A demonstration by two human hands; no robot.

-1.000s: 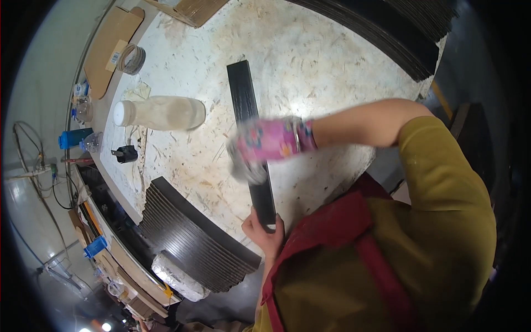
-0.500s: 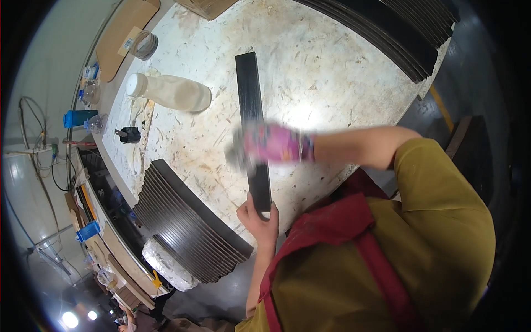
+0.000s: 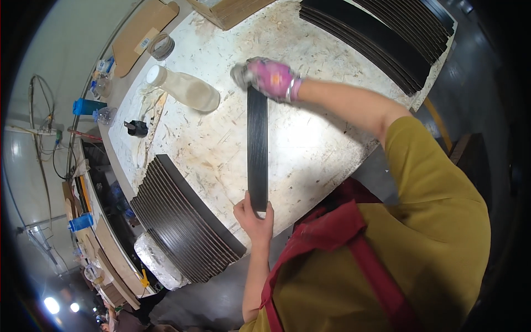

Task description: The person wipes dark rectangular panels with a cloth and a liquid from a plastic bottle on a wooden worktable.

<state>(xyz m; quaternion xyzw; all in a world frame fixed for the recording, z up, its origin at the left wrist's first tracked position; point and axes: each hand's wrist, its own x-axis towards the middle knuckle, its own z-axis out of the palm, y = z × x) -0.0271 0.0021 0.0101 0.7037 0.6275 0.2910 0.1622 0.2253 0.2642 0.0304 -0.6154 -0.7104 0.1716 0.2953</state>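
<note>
A long black wooden strip (image 3: 258, 146) lies on the worktable, pointing away from me. Its near end is gripped by my bare left hand (image 3: 255, 220), thumb and fingers on opposite edges. My right hand (image 3: 272, 79), in a pink patterned glove, is closed over the strip's far end. A blurred greyish bundle (image 3: 241, 76) shows at its fingers; whether it is a cloth or part of the glove I cannot make out.
A stack of black strips (image 3: 185, 221) lies at the left near edge, more strips (image 3: 376, 39) at the far right. A cloudy plastic bottle (image 3: 188, 90), a black fitting (image 3: 136, 128), a tape roll (image 3: 161, 46) and a cardboard box (image 3: 238, 14) stand on the worktable (image 3: 315, 138).
My right hand has slid away from me, from the strip's middle to its far end. My left hand still holds the near end. The whole view has shifted slightly.
</note>
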